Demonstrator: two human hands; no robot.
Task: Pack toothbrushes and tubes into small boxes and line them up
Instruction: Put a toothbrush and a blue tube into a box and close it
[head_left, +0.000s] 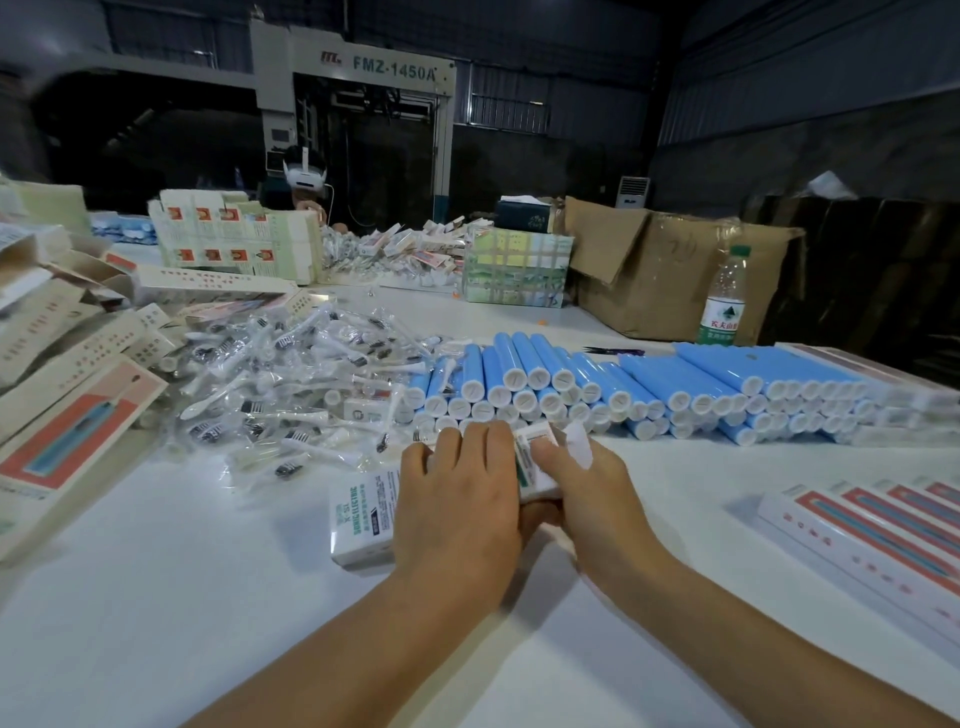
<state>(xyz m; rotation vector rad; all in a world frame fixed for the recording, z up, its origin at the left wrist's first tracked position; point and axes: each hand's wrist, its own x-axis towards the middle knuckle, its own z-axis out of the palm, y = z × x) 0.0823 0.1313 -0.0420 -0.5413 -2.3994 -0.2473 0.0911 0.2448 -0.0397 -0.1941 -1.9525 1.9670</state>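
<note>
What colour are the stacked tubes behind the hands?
Light blue tubes with white end caps, in the head view.

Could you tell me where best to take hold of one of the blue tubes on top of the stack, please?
Probably by its white cap end, coming from the near side. The blue tubes lie flat and packed side by side, so their flanks are blocked, while the white caps face the person and stand exposed.
</note>
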